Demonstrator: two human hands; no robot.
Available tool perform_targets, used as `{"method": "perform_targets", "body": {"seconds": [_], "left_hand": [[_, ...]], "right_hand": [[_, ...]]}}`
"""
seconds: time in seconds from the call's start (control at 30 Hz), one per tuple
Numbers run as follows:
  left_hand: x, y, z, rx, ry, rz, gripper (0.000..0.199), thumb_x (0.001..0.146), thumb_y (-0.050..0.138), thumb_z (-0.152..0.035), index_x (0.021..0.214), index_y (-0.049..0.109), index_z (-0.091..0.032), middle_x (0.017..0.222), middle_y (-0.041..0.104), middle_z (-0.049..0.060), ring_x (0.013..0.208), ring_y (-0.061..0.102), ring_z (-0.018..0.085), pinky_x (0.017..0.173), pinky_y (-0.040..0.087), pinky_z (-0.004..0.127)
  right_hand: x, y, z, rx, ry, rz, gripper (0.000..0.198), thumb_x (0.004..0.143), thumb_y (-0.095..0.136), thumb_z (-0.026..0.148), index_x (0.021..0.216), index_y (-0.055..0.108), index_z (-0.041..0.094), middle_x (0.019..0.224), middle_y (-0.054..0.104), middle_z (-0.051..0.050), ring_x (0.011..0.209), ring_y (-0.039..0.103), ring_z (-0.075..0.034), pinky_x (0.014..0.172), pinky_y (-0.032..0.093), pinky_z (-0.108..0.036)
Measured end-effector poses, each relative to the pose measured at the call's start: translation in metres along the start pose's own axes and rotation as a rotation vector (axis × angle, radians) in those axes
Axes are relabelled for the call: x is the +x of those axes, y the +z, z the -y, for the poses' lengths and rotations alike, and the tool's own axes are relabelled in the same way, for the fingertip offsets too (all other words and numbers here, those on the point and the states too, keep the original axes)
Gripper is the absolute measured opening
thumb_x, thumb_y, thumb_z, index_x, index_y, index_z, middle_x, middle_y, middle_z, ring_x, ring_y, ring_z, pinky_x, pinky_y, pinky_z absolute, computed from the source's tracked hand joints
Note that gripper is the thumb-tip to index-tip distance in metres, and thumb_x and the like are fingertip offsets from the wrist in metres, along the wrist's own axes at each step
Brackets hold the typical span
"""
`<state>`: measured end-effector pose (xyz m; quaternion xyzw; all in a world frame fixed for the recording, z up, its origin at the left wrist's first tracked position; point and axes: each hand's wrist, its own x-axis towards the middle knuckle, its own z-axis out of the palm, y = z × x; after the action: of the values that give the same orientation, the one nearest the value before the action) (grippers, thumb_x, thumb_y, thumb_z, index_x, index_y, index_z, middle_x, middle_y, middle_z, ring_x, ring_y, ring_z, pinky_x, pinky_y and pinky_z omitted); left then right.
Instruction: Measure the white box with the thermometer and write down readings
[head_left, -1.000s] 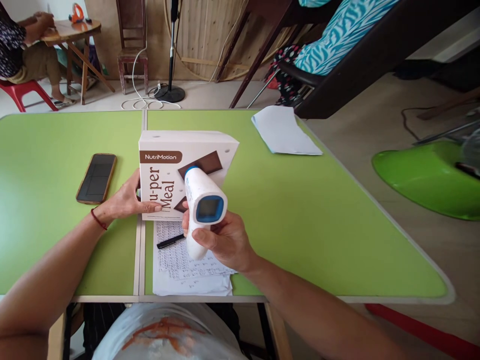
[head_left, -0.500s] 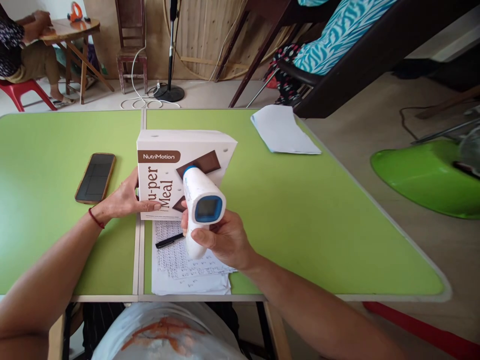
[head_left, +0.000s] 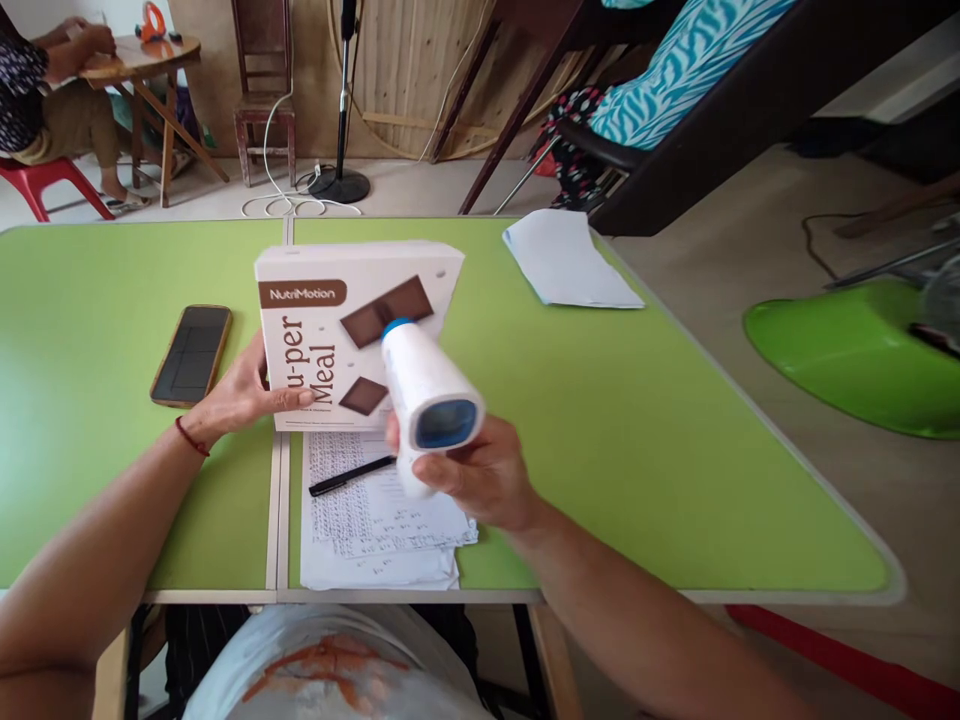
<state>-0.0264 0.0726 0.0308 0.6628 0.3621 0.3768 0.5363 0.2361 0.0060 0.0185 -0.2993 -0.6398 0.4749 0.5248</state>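
Note:
My left hand (head_left: 244,395) grips the lower left edge of a white box (head_left: 375,390) lettered "NutriMotion", thumb across its front and fingers hidden behind it. The box is tilted up, its front facing me. In my right hand (head_left: 484,470) is a white infrared thermometer (head_left: 424,375) with a blue-rimmed screen turned my way. Its blue tip points at the box's front, overlapping the brown squares printed there; I cannot tell whether they touch. Handwritten papers (head_left: 375,560) lie beneath, with a black pen (head_left: 349,477) on them, its right end hidden behind the thermometer.
A phone (head_left: 191,355) rests left of my left hand. White sheets (head_left: 570,260) lie at the green table's (head_left: 637,470) far right. Beyond the table are a stand with a round base (head_left: 337,185), a seated person (head_left: 45,110) at a small wooden table, and a green chair (head_left: 847,360).
The box has shifted slightly left and up in my left hand. My right hand has moved the thermometer a little to the right and tilted it. More of the pen shows.

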Motion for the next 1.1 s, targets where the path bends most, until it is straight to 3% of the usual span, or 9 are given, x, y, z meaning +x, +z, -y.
{"method": "perform_targets", "body": {"seconds": [0.1, 0.17, 0.23, 0.43, 0.77, 0.87, 0.93, 1.0, 1.1], "left_hand": [[0.003, -0.005, 0.008, -0.052, 0.069, -0.153, 0.063, 0.072, 0.091, -0.038, 0.122, 0.058, -0.020, 0.124, 0.070, 0.012, 0.111, 0.071, 0.034, 0.093, 0.061, 0.050], [0.006, -0.010, 0.016, -0.026, 0.115, -0.267, 0.074, 0.068, 0.094, -0.037, 0.129, 0.055, -0.022, 0.125, 0.069, 0.011, 0.115, 0.069, 0.034, 0.099, 0.059, 0.053], [0.009, -0.014, 0.023, 0.015, 0.142, -0.324, 0.078, 0.066, 0.095, -0.039, 0.130, 0.055, -0.022, 0.127, 0.068, 0.012, 0.120, 0.067, 0.035, 0.103, 0.057, 0.054], [0.011, -0.018, 0.031, 0.077, 0.135, -0.287, 0.079, 0.068, 0.094, -0.043, 0.133, 0.054, -0.023, 0.127, 0.069, 0.012, 0.121, 0.067, 0.035, 0.104, 0.057, 0.056], [0.014, -0.028, 0.037, 0.271, 0.189, -0.240, 0.075, 0.074, 0.087, -0.054, 0.133, 0.053, -0.022, 0.127, 0.067, 0.014, 0.126, 0.063, 0.039, 0.104, 0.056, 0.061], [0.013, -0.032, 0.039, 0.428, 0.204, -0.249, 0.074, 0.076, 0.084, -0.058, 0.133, 0.054, -0.021, 0.128, 0.065, 0.014, 0.131, 0.058, 0.040, 0.111, 0.049, 0.065], [0.013, -0.032, 0.039, 0.551, 0.182, -0.257, 0.085, 0.071, 0.088, -0.057, 0.138, 0.051, -0.021, 0.132, 0.063, 0.015, 0.131, 0.057, 0.042, 0.114, 0.045, 0.067], [0.012, -0.031, 0.040, 0.692, 0.138, -0.240, 0.097, 0.063, 0.093, -0.053, 0.142, 0.047, -0.020, 0.136, 0.059, 0.017, 0.132, 0.055, 0.044, 0.115, 0.042, 0.068], [0.012, -0.030, 0.041, 0.865, 0.081, -0.217, 0.103, 0.057, 0.096, -0.049, 0.143, 0.046, -0.020, 0.140, 0.055, 0.017, 0.135, 0.050, 0.045, 0.116, 0.039, 0.067]], "right_hand": [[0.006, -0.035, 0.004, -0.252, -0.065, -0.057, 0.035, 0.081, 0.084, 0.041, 0.111, 0.075, 0.026, 0.099, 0.078, -0.006, 0.086, 0.072, -0.024, 0.075, 0.063, -0.040], [0.011, -0.061, 0.003, -0.458, -0.041, -0.038, 0.051, 0.080, 0.084, 0.042, 0.127, 0.071, 0.028, 0.121, 0.075, -0.008, 0.107, 0.072, -0.028, 0.092, 0.062, -0.046], [0.016, -0.081, -0.003, -0.659, 0.024, 0.036, 0.054, 0.084, 0.079, 0.041, 0.134, 0.068, 0.026, 0.129, 0.072, -0.010, 0.117, 0.069, -0.032, 0.101, 0.058, -0.051], [0.022, -0.096, -0.035, -1.060, 0.164, 0.202, 0.045, 0.088, 0.070, 0.032, 0.132, 0.068, 0.024, 0.108, 0.074, -0.013, 0.100, 0.070, -0.033, 0.085, 0.060, -0.048], [0.023, -0.091, -0.047, -1.128, 0.147, 0.291, 0.049, 0.092, 0.065, 0.032, 0.139, 0.061, 0.020, 0.108, 0.068, -0.016, 0.103, 0.066, -0.034, 0.089, 0.059, -0.049], [0.021, -0.089, -0.043, -1.153, 0.089, 0.244, 0.053, 0.088, 0.068, 0.029, 0.139, 0.061, 0.016, 0.118, 0.066, -0.019, 0.109, 0.064, -0.037, 0.094, 0.058, -0.054], [0.019, -0.085, -0.033, -1.141, -0.015, 0.167, 0.052, 0.086, 0.068, 0.026, 0.137, 0.062, 0.017, 0.122, 0.065, -0.019, 0.115, 0.062, -0.036, 0.096, 0.058, -0.054], [0.016, -0.077, -0.020, -1.045, -0.112, 0.150, 0.039, 0.090, 0.063, 0.023, 0.128, 0.068, 0.020, 0.114, 0.067, -0.014, 0.107, 0.066, -0.029, 0.091, 0.060, -0.046], [0.011, -0.062, -0.005, -0.836, -0.130, 0.369, 0.020, 0.094, 0.060, 0.021, 0.106, 0.075, 0.020, 0.085, 0.069, -0.005, 0.075, 0.065, -0.017, 0.069, 0.057, -0.032]]}}
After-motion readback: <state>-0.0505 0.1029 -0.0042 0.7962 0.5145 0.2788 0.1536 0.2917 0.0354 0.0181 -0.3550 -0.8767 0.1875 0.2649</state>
